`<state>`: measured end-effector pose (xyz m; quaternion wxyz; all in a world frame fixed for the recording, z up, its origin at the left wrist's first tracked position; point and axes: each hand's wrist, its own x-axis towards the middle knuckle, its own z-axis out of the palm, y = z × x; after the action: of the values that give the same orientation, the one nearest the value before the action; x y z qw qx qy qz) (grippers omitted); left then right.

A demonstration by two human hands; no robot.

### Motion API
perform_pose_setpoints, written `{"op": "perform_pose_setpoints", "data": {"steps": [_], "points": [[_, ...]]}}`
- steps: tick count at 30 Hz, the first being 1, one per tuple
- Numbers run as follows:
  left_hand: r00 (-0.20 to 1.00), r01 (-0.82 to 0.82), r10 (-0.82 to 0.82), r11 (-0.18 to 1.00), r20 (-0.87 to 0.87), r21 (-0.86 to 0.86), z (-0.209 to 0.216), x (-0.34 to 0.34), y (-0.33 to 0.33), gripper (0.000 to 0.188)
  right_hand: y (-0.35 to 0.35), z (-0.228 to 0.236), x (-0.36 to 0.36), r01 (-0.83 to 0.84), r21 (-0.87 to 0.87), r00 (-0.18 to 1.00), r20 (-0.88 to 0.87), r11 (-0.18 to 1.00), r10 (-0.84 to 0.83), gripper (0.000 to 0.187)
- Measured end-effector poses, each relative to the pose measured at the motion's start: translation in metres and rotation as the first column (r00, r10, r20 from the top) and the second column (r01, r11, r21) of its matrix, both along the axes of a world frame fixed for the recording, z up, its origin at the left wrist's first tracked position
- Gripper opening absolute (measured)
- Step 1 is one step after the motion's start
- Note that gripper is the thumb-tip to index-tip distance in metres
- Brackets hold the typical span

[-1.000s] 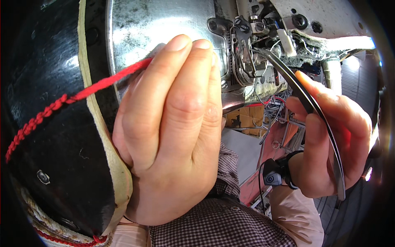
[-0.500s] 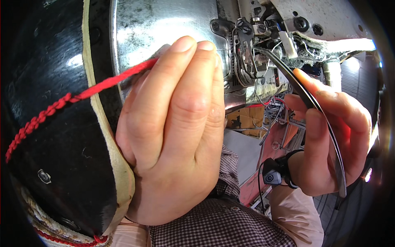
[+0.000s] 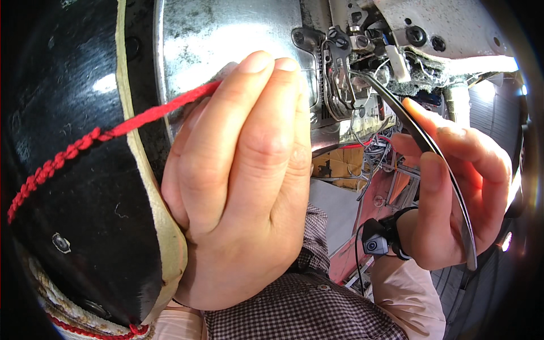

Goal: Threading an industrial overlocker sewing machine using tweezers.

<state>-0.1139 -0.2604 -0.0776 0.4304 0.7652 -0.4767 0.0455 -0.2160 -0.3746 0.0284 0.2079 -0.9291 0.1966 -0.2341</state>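
Observation:
My left hand (image 3: 243,164) is closed, its back toward me and its fingertips together over the shiny metal plate of a sewing machine (image 3: 255,22). A red braided cord (image 3: 122,126) runs in behind its fingers, where its end is hidden. A faint thin thread passes between these fingertips and the needle area. In my right hand (image 3: 453,175), long dark tweezers (image 3: 422,136) are pinched between thumb and fingers. The tweezer tips point up and left, beside the small metal presser and looper parts (image 3: 340,73); whether they grip thread is too small to tell.
A black curved cover with a pale edge strip (image 3: 133,153) fills the left side. The white machine head (image 3: 453,22) overhangs at upper right, with lint around its parts. Tangled cables (image 3: 377,161) and a cardboard box (image 3: 343,164) lie below. A small camera (image 3: 374,243) is strapped to my right wrist.
The tweezer tips have shifted slightly right and down from the metal parts. My left hand keeps nearly the same place and grip.

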Motion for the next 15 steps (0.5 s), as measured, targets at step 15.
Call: {"op": "perform_pose_setpoints", "data": {"steps": [15], "points": [[0.993, -0.016, 0.01, 0.999, -0.119, -0.047, 0.0005, -0.0027, -0.001, 0.047, 0.0019, 0.0011, 0.0026, 0.014, 0.004, 1.0, 0.0, 1.0, -0.014, 0.021]]}}
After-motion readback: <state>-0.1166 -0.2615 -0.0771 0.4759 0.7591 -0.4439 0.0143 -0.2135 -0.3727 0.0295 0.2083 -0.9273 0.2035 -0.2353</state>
